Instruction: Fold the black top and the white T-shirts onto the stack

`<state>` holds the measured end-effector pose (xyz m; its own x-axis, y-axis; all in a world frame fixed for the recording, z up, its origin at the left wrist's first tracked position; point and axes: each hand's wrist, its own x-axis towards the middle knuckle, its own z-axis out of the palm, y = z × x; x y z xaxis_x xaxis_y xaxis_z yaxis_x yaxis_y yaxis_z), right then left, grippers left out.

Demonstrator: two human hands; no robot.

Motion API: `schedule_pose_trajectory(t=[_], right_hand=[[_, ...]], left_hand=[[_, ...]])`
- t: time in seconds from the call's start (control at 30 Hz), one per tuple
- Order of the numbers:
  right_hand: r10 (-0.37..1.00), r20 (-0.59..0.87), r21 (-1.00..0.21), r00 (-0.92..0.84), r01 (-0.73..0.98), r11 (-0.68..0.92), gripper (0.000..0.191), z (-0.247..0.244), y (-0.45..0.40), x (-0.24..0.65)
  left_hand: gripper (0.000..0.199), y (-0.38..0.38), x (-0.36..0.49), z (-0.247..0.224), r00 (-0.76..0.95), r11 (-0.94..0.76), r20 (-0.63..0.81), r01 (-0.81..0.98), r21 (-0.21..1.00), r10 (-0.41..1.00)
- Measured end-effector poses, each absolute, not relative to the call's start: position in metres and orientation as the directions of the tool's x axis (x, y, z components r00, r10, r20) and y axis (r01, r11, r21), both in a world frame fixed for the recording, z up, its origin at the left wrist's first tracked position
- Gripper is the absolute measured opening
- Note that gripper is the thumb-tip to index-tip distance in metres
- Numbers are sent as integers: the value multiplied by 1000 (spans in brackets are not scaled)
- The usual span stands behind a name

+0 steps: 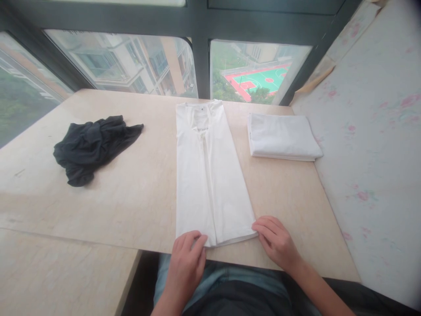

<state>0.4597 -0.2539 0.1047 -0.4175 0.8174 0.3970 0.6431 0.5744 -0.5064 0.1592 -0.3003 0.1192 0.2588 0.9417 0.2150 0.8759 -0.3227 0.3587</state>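
A white shirt (226,188) lies lengthwise in front of me, its sides folded in so that two edges run along its middle. Its neckline, with a small label inside, points toward the window. At the near left corner of the hem, my left hand (189,254) is closed on the fabric, fingers bent over the edge. My right hand (276,239) pinches the near right corner between thumb and fingers. The hem lies close to the table's front edge. Both thumbs are partly hidden.
On the left lies a crumpled black garment (95,147). A folded white cloth stack (283,136) sits at the right, near the flower-patterned wall (371,175). Dark window frames (201,52) border the far side of the pale table (148,188).
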Motion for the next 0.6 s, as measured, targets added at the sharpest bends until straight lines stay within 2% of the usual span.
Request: schedule_pose_trajectory(t=[0.1,0.23,0.37,0.6], right_hand=[[810,349,-465,-471,664,586,27,107,-257,456],[785,360,-429,-504,657,619,34,104,-260,450],[778,409,-437,-478,645,626,41,100,-261,450],[794,445,-507,-415,614,605,32,99,-259,454]], left_hand=[[24,-300,159,120,256,-323,224,876,358,940],[23,-299,158,119,262,-327,218,870,368,940],[25,-300,158,118,269,-330,208,869,369,940],[25,-299,159,119,260,-327,220,868,372,940]])
